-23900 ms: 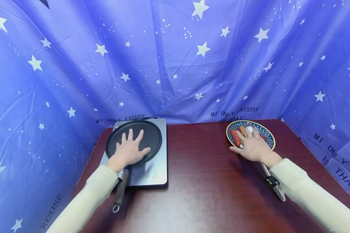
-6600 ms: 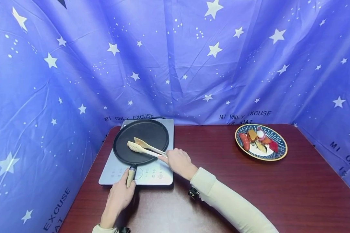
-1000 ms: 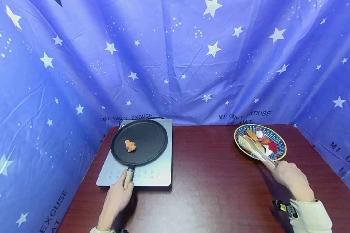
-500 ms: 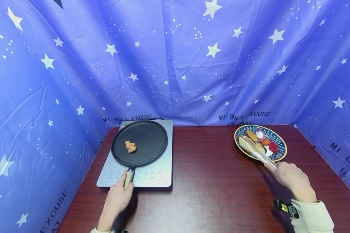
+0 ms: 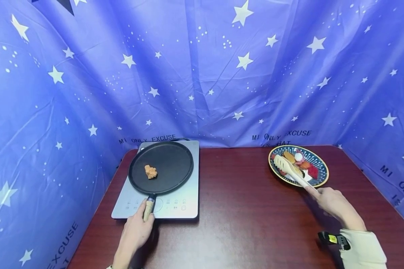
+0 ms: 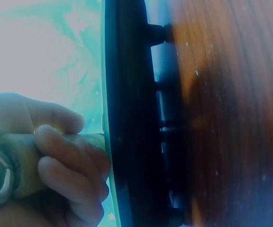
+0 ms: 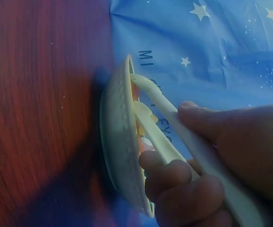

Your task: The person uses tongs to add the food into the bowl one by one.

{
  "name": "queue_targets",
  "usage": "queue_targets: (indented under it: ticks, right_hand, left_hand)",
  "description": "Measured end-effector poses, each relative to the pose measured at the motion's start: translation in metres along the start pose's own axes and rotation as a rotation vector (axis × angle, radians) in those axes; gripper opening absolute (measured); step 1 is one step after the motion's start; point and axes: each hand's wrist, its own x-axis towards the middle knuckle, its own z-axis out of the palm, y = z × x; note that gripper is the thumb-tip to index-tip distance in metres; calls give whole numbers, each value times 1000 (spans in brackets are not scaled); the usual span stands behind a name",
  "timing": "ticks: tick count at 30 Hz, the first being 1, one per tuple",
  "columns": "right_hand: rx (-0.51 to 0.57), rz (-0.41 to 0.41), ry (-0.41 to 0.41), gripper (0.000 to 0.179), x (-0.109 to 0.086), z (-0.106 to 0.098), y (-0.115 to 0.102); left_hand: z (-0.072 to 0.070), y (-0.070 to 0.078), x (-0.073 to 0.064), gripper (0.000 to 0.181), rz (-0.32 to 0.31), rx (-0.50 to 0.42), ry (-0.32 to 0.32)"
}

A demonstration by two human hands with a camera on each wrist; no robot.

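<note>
My left hand (image 5: 137, 228) grips the wooden handle (image 5: 148, 210) of a black flat frying pan (image 5: 168, 168). In the pan lies one crumbly golden-brown piece of food (image 5: 150, 171), like fried chicken. Its handle, ending in a metal ring (image 6: 2, 182), is wrapped by curled fingers in the left wrist view. My right hand (image 5: 336, 204) holds cream-coloured tongs (image 5: 291, 171) over the patterned plate (image 5: 324, 178). In the right wrist view the tongs' two arms stand apart, tips inside the plate. Under them the red sausage (image 5: 282, 172) is mostly hidden.
A silver induction cooker (image 5: 188, 194) bears the pan. On the plate also lie a brown piece (image 5: 288, 156), a white-topped piece (image 5: 299, 157) and a red piece (image 5: 313, 172). A blue star-printed curtain (image 5: 219, 74) encloses the dark red table (image 5: 235, 209).
Earliest, both hands were spread over pan and plate. Later the tongs were over the pan; now they are at the plate, turned slightly since half a second ago. The food piece appeared in the pan.
</note>
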Motion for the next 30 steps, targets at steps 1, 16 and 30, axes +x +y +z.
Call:
queue_targets:
  ticks: [1, 16, 30]
  right_hand:
    - [18, 5, 1, 60, 0, 1, 1]
    - [277, 83, -1, 62, 4, 5, 9]
    - [311, 98, -38, 66, 3, 1, 12]
  left_hand:
    - [0, 0, 0, 60, 0, -1, -1]
    - [1, -1, 1, 60, 0, 3, -3]
    - [-1, 0, 0, 60, 0, -7, -4]
